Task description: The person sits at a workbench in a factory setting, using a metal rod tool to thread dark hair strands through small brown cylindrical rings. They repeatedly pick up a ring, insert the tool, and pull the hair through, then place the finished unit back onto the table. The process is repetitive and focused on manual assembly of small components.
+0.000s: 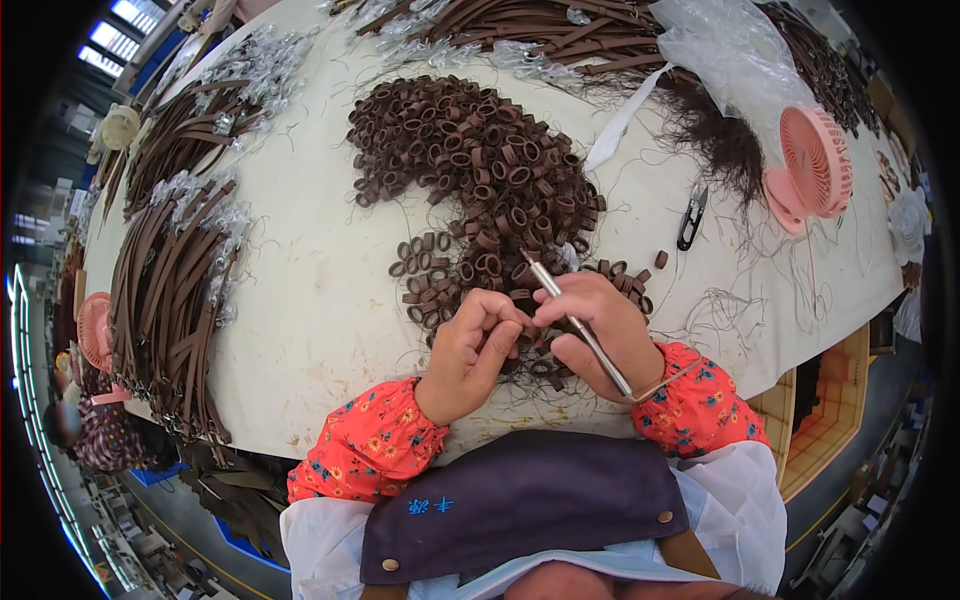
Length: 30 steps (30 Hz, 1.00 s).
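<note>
My left hand [468, 357] is closed, thumb and forefinger pinched on a small brown strap loop [524, 322] that they mostly hide. Close on its right, my right hand [602, 335] grips a slim silver pen-shaped tool [583, 328]. A thin cord or wire trails from the tool's lower end by the wrist, while its narrow tip points away from me, over the loops. A large curved heap of brown strap loops [480, 150] spreads beyond both hands. Some loose loops [425, 265] lie to the left of the heap, and others are partly under my fingers.
Bundles of brown straps [170, 310] lie at the left, and more straps [570, 35] at the far side. Black thread snips [691, 217] and a pink fan [812, 165] stand to the right, near clear plastic [725, 65]. Loose threads litter the pale table [300, 220].
</note>
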Available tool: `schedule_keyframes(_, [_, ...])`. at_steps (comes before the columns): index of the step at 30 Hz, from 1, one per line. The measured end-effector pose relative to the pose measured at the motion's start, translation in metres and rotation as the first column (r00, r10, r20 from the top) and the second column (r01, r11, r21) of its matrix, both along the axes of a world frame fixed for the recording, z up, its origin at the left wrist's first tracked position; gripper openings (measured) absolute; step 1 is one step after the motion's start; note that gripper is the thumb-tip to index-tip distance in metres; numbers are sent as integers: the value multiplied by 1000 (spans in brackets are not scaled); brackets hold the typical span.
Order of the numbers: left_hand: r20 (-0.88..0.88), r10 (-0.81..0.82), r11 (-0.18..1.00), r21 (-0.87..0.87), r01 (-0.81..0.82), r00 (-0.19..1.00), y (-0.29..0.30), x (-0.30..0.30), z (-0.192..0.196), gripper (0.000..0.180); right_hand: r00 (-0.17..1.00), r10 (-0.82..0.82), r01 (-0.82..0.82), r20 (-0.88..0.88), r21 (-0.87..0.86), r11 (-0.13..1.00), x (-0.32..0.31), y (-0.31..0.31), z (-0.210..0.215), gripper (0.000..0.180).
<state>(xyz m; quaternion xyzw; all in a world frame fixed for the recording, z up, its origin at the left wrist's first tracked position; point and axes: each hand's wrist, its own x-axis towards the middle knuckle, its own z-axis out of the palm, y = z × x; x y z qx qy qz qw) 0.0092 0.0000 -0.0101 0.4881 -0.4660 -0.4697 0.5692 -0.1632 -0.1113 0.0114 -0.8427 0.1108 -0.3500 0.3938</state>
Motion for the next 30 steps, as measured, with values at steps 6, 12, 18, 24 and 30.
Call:
schedule_keyframes(6, [46, -58, 995, 79, 54, 997, 3, 7, -2, 8, 985, 37, -145, 168, 697, 703, -8, 5, 9, 26])
schedule_keyframes(12, [55, -72, 995, 71, 68, 996, 2, 7, -1, 9, 974, 128, -222, 187, 676, 703, -14, -3, 7, 23])
schedule_keyframes(18, [50, -62, 993, 100, 57, 997, 4, 7, -1, 10, 975, 133, -220, 179, 686, 693, -12, 0, 6, 23])
schedule_keyframes(24, [61, -68, 994, 94, 62, 996, 4, 7, -1, 11, 976, 136, -214, 168, 672, 709, -12, -1, 4, 23])
schedule_keyframes(30, [50, 10, 1000, 18, -11, 999, 2, 1, 0, 9, 977, 142, -214, 161, 661, 719, -12, -1, 4, 23])
